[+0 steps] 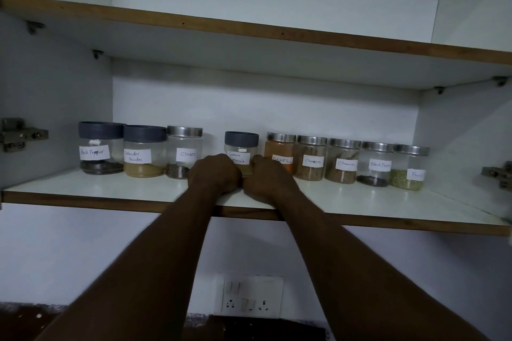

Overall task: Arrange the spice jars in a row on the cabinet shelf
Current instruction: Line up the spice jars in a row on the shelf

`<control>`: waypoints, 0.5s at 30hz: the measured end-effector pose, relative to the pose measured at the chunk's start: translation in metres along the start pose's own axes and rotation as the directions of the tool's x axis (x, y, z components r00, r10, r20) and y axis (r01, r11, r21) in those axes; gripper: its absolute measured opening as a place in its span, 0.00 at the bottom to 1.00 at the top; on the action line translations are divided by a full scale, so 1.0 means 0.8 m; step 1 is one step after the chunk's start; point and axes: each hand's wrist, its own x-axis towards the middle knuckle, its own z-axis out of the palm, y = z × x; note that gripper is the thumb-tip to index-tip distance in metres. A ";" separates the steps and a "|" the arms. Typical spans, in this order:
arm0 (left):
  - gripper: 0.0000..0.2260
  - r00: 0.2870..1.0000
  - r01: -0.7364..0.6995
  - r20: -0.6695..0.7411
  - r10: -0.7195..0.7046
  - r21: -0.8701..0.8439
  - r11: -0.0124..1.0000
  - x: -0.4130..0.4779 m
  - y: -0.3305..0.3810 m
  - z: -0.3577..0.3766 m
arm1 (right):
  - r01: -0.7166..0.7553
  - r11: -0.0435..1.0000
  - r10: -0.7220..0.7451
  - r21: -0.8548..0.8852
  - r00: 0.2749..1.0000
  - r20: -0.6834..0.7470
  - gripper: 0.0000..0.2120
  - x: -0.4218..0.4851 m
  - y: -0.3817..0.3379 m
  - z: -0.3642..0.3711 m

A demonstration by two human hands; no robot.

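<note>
Reaching up, left hand [214, 173] and right hand [267, 177] curling round garam masala jar [241, 147] low down, gripping it. Sitting mid-shelf [110, 185], just beside chilli jar [279, 151] at right, gapping from cloves jar [184, 152] at left. Probably evening out spacing; next calling for sliding it left, keeping the line.

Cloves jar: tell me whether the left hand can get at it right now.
Probably yes: the left hand is right beside the Cloves jar, nothing between them, but it seems to grip the Garam Masala jar and must release that first.
</note>
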 end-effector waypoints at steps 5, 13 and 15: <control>0.16 0.998 -0.041 0.051 0.037 0.075 0.996 0.006 0.002 -0.001 | -0.008 1.000 0.007 0.007 0.995 0.099 0.24 0.007 -0.001 0.000; 0.18 0.989 -0.114 0.112 0.093 0.204 0.972 0.020 0.003 0.003 | -0.034 0.999 0.034 -0.005 0.991 0.133 0.27 0.017 0.004 0.005; 0.18 0.987 -0.122 0.126 0.097 0.211 0.970 0.023 0.003 0.003 | -0.027 1.000 0.028 -0.009 0.989 0.142 0.25 0.019 0.004 0.007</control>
